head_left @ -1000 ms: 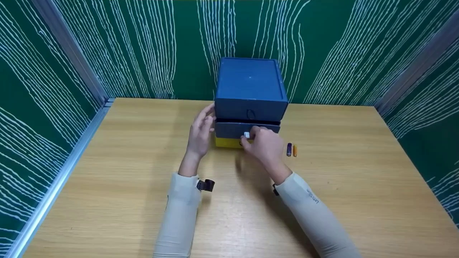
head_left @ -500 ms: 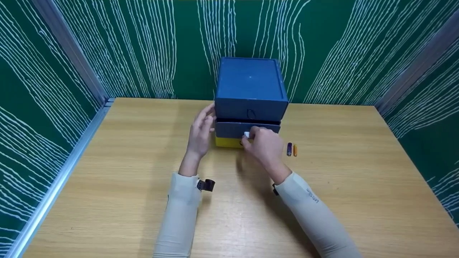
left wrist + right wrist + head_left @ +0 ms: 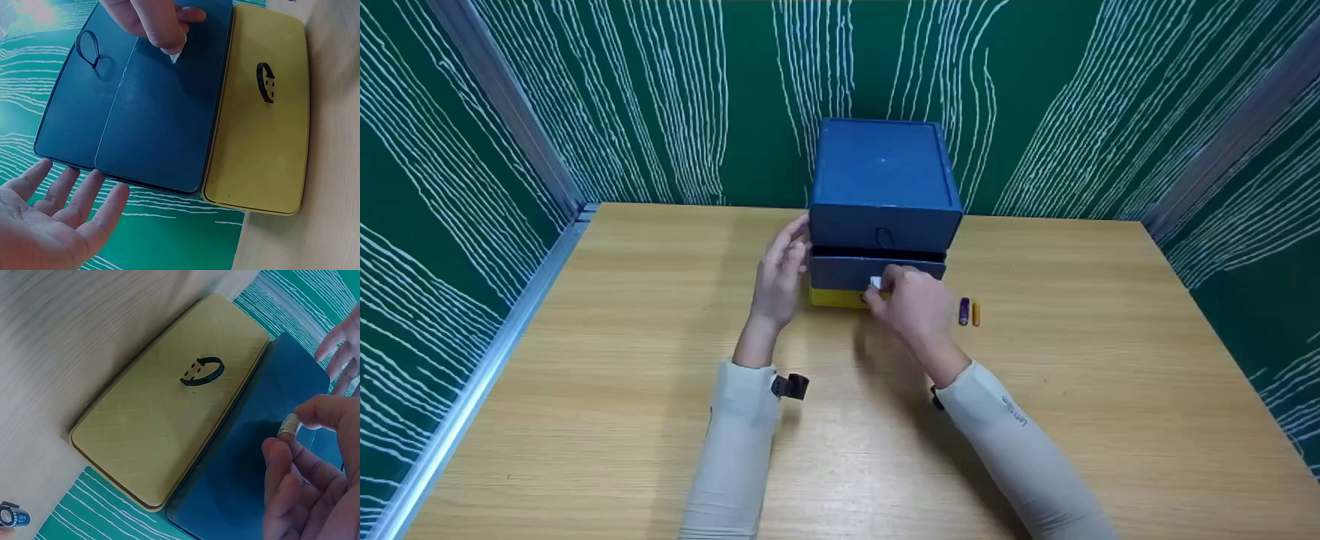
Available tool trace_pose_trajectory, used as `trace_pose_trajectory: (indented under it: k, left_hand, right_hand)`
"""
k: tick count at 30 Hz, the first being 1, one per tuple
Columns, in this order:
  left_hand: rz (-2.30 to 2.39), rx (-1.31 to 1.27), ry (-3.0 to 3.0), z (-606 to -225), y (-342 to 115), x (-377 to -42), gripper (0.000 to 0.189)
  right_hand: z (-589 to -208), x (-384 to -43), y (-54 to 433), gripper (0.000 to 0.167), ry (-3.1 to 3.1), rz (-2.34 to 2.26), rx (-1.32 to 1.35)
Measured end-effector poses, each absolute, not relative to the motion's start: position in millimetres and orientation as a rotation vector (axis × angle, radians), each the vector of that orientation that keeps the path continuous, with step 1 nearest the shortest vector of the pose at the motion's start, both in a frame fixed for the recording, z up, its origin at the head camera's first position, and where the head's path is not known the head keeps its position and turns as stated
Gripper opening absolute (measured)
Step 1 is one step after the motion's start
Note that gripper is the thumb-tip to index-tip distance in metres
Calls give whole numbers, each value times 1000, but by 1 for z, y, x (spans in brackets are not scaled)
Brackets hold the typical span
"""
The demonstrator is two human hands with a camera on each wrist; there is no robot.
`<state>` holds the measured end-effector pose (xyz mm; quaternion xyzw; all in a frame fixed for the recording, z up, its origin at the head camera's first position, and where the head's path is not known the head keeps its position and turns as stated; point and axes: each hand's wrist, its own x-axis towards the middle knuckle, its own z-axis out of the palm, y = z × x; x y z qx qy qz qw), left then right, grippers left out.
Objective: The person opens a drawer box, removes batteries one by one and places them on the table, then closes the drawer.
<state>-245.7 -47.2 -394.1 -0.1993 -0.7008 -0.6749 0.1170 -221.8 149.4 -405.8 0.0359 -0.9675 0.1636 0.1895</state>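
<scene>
A stack of drawers stands at the back of the table, with a blue top drawer point(image 3: 885, 229), a blue middle drawer point(image 3: 840, 271) and a yellow bottom drawer point(image 3: 834, 298). Thumb and fingers of my right hand point(image 3: 916, 304) pinch a small white pull point(image 3: 289, 424) at the middle drawer's front. A dark gap shows along that drawer's upper edge in the head view. My left hand point(image 3: 777, 285) is spread with its fingertips right at the stack's left side. Black loop handles sit on the top drawer point(image 3: 87, 49) and the yellow drawer point(image 3: 265, 82).
Two batteries, one purple point(image 3: 964, 311) and one orange point(image 3: 976, 313), are on the wooden table point(image 3: 1110, 360) to the right of the stack. Green walls with white wavy lines point(image 3: 660, 97) enclose the table at the back and sides.
</scene>
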Motion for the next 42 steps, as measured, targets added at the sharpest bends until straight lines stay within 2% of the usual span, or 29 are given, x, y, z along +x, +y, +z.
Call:
trace_pose_trajectory:
  k: [10,16,23,30,42]
  left_hand:
    - [-1968,-633,-2027,-395,-48,-247,51]
    - [-2012,-652,-1987,-399,-47,-249,65]
    - [-2038,-611,-2018,-401,-46,-251,57]
    - [-2080,-679,-1957,-403,-45,-253,52]
    - [-2068,-650,-2014,-404,-47,-253,52]
  right_hand:
    - [-405,-214,149,24,-2737,445,97]
    - [-405,-207,149,22,-2708,452,148]
    - [-406,-199,149,20,-2684,465,199]
    - [-406,-191,149,20,-2663,442,218]
    - [-406,-177,150,21,-2647,445,247]
